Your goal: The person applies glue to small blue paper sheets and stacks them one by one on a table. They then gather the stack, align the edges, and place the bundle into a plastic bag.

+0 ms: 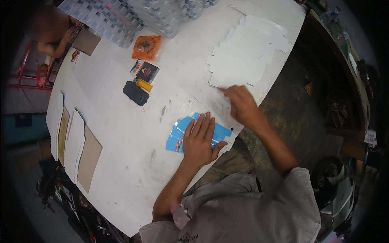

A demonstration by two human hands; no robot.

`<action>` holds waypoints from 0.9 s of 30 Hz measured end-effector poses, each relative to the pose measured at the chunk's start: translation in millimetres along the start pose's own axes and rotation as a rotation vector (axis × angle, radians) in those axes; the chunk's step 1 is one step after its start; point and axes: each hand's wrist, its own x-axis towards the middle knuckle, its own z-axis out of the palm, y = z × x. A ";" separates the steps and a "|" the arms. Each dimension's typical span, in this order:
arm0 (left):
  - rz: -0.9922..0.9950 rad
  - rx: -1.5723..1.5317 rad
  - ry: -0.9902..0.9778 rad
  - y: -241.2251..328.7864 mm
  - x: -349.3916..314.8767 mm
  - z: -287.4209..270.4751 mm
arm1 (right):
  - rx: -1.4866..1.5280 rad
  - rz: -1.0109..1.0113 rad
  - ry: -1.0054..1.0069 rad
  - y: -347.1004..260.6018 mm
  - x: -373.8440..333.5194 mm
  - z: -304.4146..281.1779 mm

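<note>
The blue card blank (220,133) lies flat near the worker's side of the white table (117,141), its right end, where pale flaps show, reaching about to the table's edge. To its left the tabletop runs wide, giving room to move as far as the brown boards (90,162) by the far left edge; on the right, room ends soon at the slanting table edge. The left hand (198,139) rests open on the blank, palm down, fingers spread slightly and pointing away from the body, thumb out to the right. The right hand (243,105) is up and right of the blank, apart from it, fingers curled near the lower corner of the white card stack (247,52). That hand is blurred, so I can't fairly tell whether it grips anything. The left hand hides the blank's middle. Beyond are a black case (135,93), a dark box (146,72) and an orange packet (146,47); grey stacks (154,16) are cut off at the top.
</note>
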 end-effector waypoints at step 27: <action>0.052 0.008 -0.148 -7.2 9.1 -15.4 | 0.053 0.103 -0.181 -28.8 16.0 -16.2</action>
